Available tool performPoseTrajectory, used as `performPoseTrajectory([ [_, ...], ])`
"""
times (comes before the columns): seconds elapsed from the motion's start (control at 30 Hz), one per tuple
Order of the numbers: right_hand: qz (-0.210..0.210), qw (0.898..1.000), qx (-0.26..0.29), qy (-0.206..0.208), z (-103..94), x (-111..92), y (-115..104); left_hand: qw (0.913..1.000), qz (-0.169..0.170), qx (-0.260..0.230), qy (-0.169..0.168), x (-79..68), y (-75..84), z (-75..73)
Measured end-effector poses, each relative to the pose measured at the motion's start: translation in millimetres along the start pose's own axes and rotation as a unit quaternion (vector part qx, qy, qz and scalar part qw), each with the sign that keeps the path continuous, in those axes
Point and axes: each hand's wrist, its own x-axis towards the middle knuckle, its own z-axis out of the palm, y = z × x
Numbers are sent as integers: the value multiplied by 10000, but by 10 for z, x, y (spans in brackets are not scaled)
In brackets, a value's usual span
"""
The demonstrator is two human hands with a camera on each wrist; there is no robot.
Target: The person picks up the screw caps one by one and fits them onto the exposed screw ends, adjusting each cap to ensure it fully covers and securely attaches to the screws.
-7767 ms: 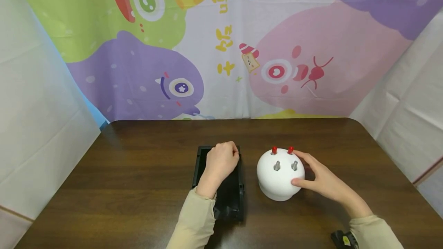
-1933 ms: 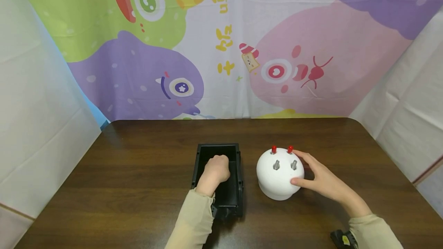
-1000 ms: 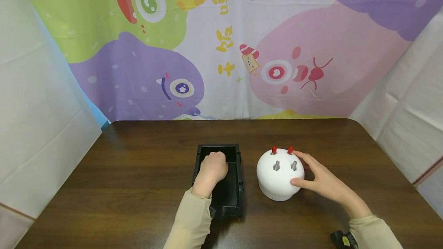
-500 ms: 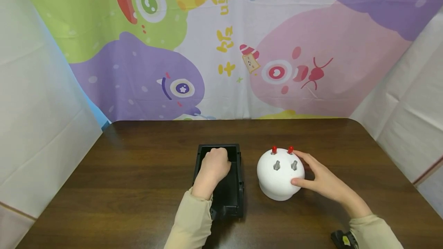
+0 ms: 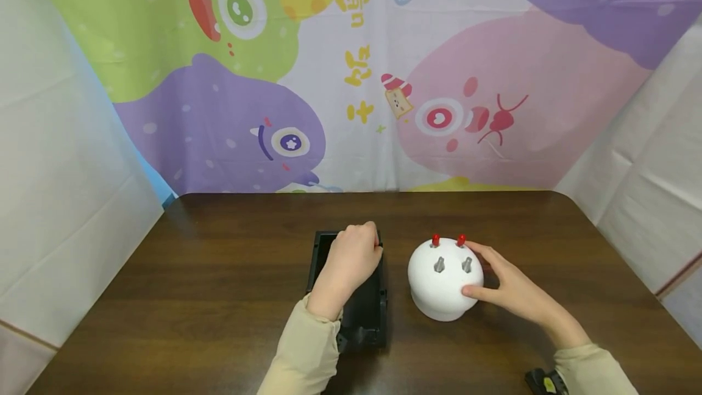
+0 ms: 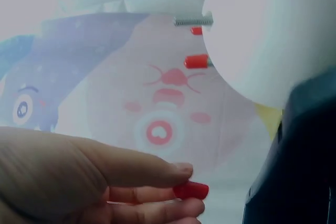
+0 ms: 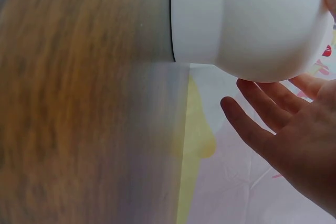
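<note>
My left hand [image 5: 351, 258] is over the far right part of a black bin [image 5: 312, 261]. In the left wrist view its thumb and fingers pinch a small red cap [image 6: 191, 190]. A white dome [image 5: 441, 285] on a round base stands to the right of the bin. Two bare threaded bolts [image 5: 439, 264] stick out of its top, and two more carry red caps [image 5: 436, 240]. My right hand [image 5: 510, 282] holds the dome's right side, thumb in front and fingers spread behind. The right wrist view shows its fingertips [image 7: 247, 86] at the dome's underside.
The dark wooden table [image 5: 192, 297] carries the bin and dome. A cartoon-printed curtain [image 5: 373, 78] hangs behind its far edge, with white sheets [image 5: 652, 157] at both sides. A black strap device [image 5: 545, 380] sits at the right sleeve.
My left hand was down inside the bin about a second ago; it has risen and moved away from me and to the right. The right hand and dome stay put.
</note>
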Motion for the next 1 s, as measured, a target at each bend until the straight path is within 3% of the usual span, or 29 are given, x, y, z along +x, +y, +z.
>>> performPoseTrajectory([
  [0.3,-13,10000,60,-7,-1,-4,13,9967,690,211,361,43,100,8],
  [0.7,33,9999,84,-50,2,0,7,9919,1239,-154,220,36,358,41],
  [1.0,-10,9999,80,-61,-2,3,14,9854,1665,-28,363,47,478,136],
])
